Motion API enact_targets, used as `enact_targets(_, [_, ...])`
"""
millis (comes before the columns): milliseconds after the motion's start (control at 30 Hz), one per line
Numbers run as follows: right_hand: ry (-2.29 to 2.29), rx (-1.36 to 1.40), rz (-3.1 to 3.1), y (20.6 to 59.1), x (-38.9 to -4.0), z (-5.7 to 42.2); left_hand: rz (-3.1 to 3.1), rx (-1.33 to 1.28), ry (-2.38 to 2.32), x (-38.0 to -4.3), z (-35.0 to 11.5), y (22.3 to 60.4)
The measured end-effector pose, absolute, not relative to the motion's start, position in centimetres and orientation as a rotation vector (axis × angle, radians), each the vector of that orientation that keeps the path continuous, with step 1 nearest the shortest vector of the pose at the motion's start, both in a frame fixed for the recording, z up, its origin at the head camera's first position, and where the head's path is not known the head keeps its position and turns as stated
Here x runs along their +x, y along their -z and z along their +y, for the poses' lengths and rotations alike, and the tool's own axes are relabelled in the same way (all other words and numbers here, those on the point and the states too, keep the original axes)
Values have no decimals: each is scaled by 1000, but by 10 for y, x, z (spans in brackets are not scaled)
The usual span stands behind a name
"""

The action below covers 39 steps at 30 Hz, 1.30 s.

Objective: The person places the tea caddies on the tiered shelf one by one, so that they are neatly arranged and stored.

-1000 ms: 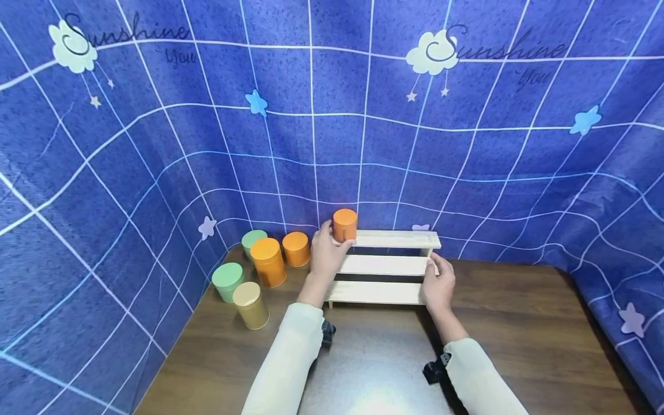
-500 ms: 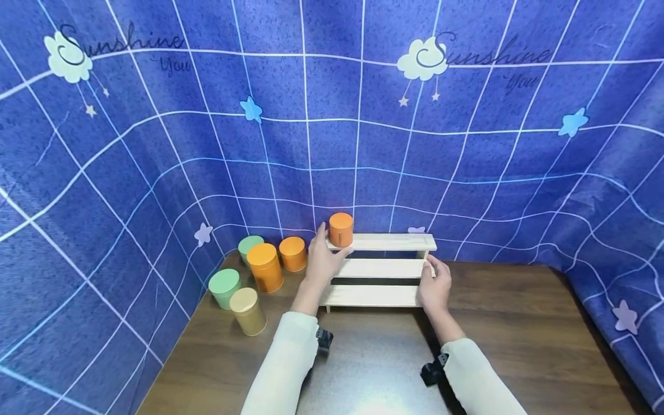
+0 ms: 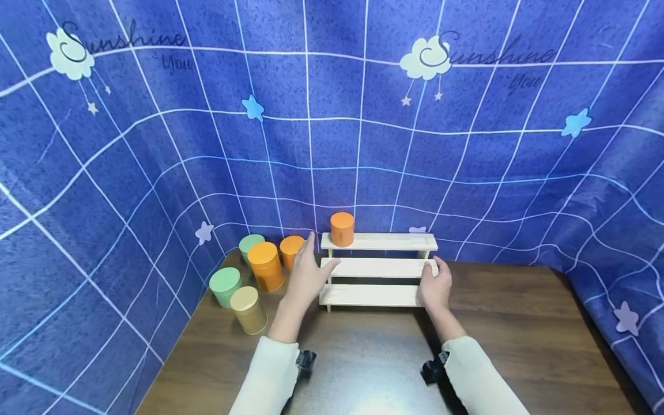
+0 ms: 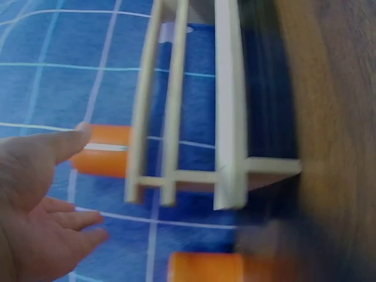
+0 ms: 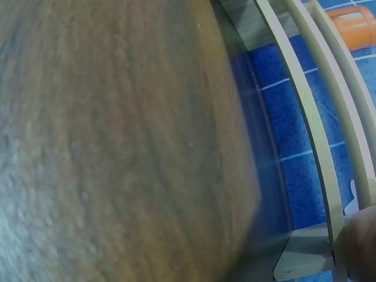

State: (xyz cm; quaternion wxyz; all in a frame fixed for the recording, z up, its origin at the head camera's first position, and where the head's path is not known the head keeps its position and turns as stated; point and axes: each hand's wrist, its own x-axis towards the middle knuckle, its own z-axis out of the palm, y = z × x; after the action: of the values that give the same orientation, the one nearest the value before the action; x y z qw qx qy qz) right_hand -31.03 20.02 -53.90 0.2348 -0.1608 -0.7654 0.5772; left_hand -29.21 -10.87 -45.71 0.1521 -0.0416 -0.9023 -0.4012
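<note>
A small orange canister (image 3: 342, 230) stands upright at the left end of the top tier of a three-tier pale wooden shelf rack (image 3: 381, 267). My left hand (image 3: 305, 279) is off the canister, its fingers spread and holding nothing, beside the rack's left end. In the left wrist view, the thumb of that left hand (image 4: 35, 205) overlaps the orange canister (image 4: 108, 161). At the rack's right end, my right hand (image 3: 436, 286) grips the side near the middle tier. Only a bit of the right hand (image 5: 361, 244) shows at the edge of the right wrist view.
Left of the rack on the wooden table (image 3: 519, 334) is a group of canisters: a tall orange one (image 3: 267, 268), a short orange one (image 3: 290, 249), two green ones, the nearer green canister (image 3: 225, 286) in front, and a gold one (image 3: 249, 311). A blue curtain (image 3: 332, 138) hangs behind.
My left hand has let go of the orange canister and drawn back to the left and down. The canister stays on the top tier, and my right hand keeps its grip on the rack.
</note>
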Motion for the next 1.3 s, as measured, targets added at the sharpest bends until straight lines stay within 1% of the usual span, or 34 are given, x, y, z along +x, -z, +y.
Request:
enact_targets(300, [-1581,-455,-2069,533,-312,204,-2654,88,870,-248,-143,422])
enact_targets(433, [-1571,-458,-2073,534,-311,204,-2654,197,830,-234,-159,419])
enact_targets(633, [-1569,-463,-2072,536,-312,202,-2703,367,896,-217,-186,422])
enact_targets(967, [-1600,-441,-2063,531,-314,201,-2904,591,989,-209,-224,428])
enact_targets(1300, [-1617,-456,-2069,537,-309,198,-3020,550,1149,-209,-244,437])
